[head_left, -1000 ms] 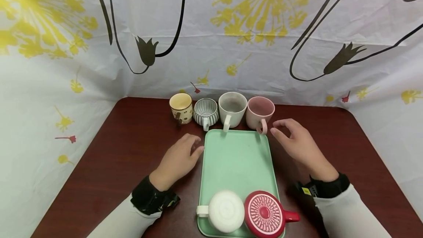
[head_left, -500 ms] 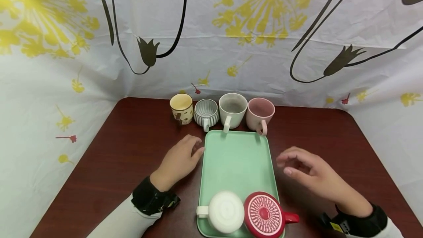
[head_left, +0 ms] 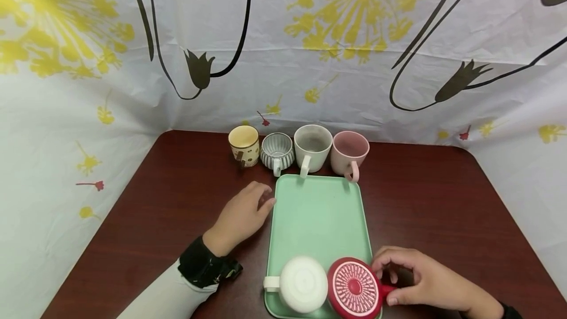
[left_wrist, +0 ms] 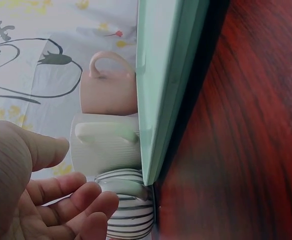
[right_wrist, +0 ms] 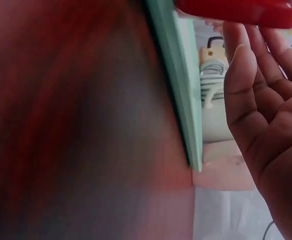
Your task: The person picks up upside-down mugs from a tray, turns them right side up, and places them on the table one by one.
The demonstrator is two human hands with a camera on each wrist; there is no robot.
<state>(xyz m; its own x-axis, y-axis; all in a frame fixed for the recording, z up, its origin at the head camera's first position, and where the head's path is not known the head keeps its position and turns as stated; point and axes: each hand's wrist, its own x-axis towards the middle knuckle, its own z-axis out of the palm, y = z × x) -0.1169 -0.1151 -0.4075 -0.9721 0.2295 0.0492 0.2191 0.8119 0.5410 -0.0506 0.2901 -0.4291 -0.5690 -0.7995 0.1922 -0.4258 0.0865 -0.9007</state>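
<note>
Nearest, at the near right corner of the mint-green tray: right hand curled around the handle of the upside-down red mug, thumb below the handle, fingertips touching the mug's rim side. Seen from the right wrist view as a red edge just above the fingers, with the tray's rim running beside the palm. Whether the handle is truly pinched or only touched: cannot tell for sure, though thumb and fingers bracket it closely.

Just left of that grip, touching or nearly touching the red mug: an inverted white mug, handle pointing left, also standing on the tray's near end.

Farther from the grip, across the tray on its left edge: left hand, fingers loosely bent and holding nothing, fingertips resting against the tray's left rim, palm on the dark red-brown table. From the left wrist view, relaxed fingers lying beside the rim.

Farthest from both hands, in a row just beyond the tray's far edge, upright: a yellow patterned cup, a grey striped cup, a white mug, a pink mug. Behind them, a white cloth backdrop with yellow flowers and black stems.
</note>
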